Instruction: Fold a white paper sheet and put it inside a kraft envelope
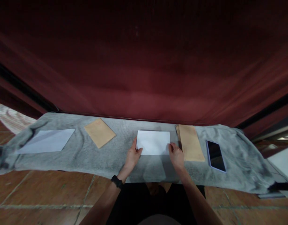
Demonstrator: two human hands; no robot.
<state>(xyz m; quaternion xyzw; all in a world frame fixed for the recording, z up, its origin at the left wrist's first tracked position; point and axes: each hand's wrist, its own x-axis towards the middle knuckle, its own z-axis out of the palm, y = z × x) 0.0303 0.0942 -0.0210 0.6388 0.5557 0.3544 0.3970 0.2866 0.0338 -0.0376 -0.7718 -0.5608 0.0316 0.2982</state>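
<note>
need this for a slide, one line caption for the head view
Both hands, left hand and right hand, hold a white paper on a grey cloth.

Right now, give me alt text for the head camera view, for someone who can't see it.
Two bare hands, left hand and right hand, hold the side edges of a white sheet of paper lying on a grey cloth. To its right lie a stack of brown envelopes and a phone; to its left, one brown envelope and a white envelope.
</note>
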